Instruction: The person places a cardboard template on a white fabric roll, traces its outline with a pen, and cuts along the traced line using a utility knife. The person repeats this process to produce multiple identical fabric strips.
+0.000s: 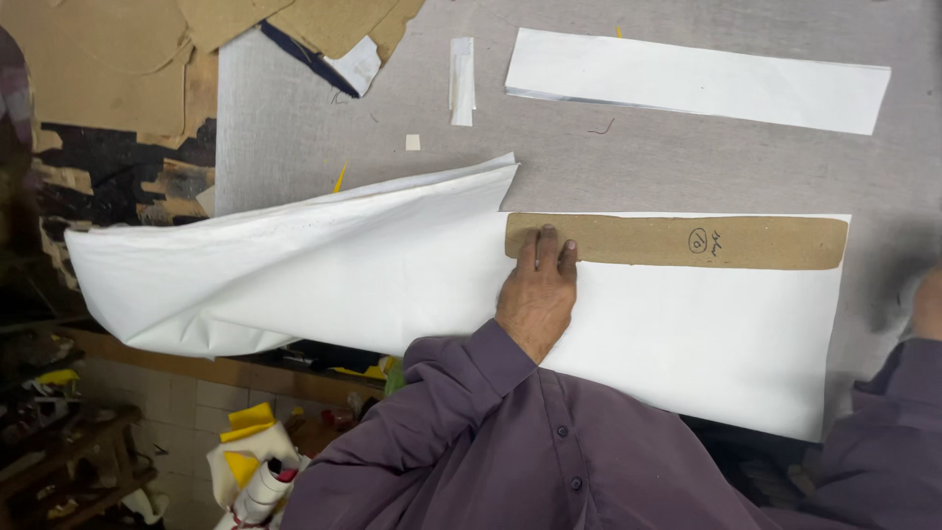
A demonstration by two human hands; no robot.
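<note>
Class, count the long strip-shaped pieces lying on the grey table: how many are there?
2: a brown card strip under the left hand, and a white strip at the table's far edge.

white cloth (pixel 324 270), brown card strip (pixel 677 241), seemingly purple sleeve (pixel 471 422)

- Right hand (pixel 927 304) blurred and cut off at the right edge; grip unreadable.
- Left hand (pixel 538 290) palm hidden, pressed flat on the brown cardboard pattern strip (pixel 677 241).
- White fabric (pixel 392 265) near edge hidden behind purple sleeves (pixel 471 432).
- Clutter under the bench (pixel 687 157), lower left, too dim to identify.
</note>
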